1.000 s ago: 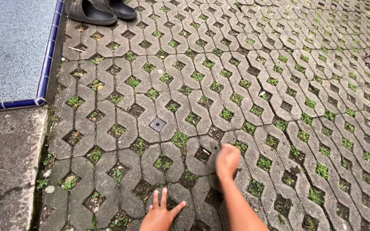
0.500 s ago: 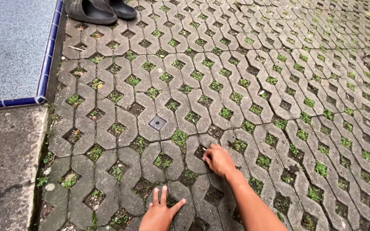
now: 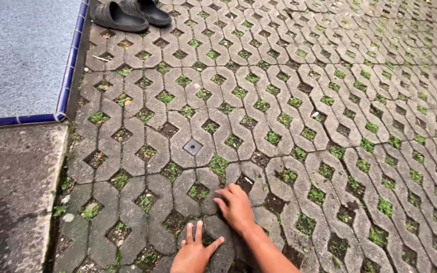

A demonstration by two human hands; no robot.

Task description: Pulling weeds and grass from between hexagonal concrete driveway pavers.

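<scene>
Grey paver (image 3: 198, 178): right hand (image 3: 235, 206) flat, grasping nothing, dirt pocket (image 3: 245, 182) just beyond fingertips; left hand (image 3: 193, 253) splayed behind.

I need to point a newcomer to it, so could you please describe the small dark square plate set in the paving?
Start at the corner of the blue tile border on the left, then look right and slightly down across the grey interlocking pavers. The small dark square plate sits just above the right hand. Unlike neighbouring diamond holes, it holds flat metal with a central dot, not grass or soil.
</scene>
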